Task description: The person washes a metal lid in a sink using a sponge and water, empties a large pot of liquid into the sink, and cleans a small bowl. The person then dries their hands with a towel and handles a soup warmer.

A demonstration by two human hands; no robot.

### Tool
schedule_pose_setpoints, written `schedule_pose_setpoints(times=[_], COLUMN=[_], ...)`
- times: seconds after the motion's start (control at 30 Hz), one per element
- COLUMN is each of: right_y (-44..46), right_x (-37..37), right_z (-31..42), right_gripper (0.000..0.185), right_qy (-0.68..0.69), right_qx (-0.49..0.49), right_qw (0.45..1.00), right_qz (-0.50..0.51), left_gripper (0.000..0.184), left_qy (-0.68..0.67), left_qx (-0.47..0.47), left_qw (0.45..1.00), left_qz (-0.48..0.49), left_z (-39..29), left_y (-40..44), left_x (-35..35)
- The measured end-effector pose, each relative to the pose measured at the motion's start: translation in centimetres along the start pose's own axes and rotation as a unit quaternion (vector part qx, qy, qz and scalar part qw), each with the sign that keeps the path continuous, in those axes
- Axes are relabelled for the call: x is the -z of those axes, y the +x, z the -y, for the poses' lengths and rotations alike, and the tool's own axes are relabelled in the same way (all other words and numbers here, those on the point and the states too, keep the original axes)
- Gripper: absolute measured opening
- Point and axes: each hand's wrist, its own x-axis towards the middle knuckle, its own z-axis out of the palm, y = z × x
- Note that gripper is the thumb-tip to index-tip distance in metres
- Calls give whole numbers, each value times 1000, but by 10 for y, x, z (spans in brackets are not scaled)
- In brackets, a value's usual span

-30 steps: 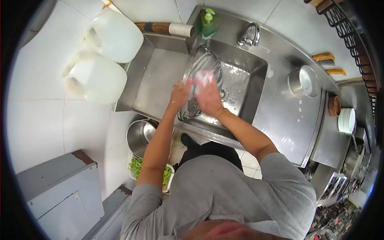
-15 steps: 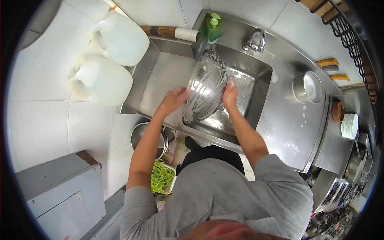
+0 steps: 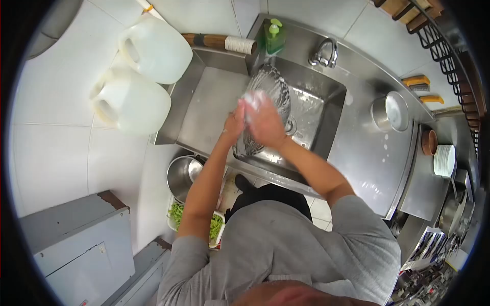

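A large round metal bowl (image 3: 277, 84), streaked with white suds, is tilted on edge inside the sink basin (image 3: 334, 109). My left hand (image 3: 235, 121) is closed at the bowl's left rim. Across the bowl, my right hand (image 3: 266, 125) reaches over to that same rim and meets the left hand. Its fingers are smeared by motion and covered in white foam. Whether they hold a scrubber or only suds is not clear. Part of the bowl is hidden behind my right hand.
Behind the sink are a green soap bottle (image 3: 274, 38) and a faucet (image 3: 324, 53). A small metal pot (image 3: 390, 112) is on the right counter. Two plastic jugs (image 3: 135, 102) stand left; a steel pot (image 3: 178, 178) and greens (image 3: 216, 224) are below.
My right hand has crossed left from the bowl's right side to its left rim. My left hand has moved slightly right onto that rim. The bowl stays tilted in the sink.
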Motion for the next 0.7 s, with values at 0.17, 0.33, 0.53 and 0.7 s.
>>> schedule_pose_setpoints(times=[0.17, 0.33, 0.53, 0.7], right_y=[24, -45, -106, -133], right_x=[-25, -18, -63, -105], right_z=[-80, -12, -40, -134], right_gripper=[46, 54, 57, 52], right_qy=[87, 8, 120, 275], right_qx=[-254, -126, -397, -551], right_qw=[963, 992, 899, 782], right_qz=[0, -24, -143, -99], left_gripper=[82, 65, 60, 65], left_qy=[228, 298, 376, 407], left_qx=[37, -105, -157, -32], left_qw=[970, 948, 913, 904], left_qz=[-74, -37, -31, 124], left_z=[19, 76, 128, 86], left_y=[-4, -21, -13, -47], left_x=[-5, 1, 5, 33])
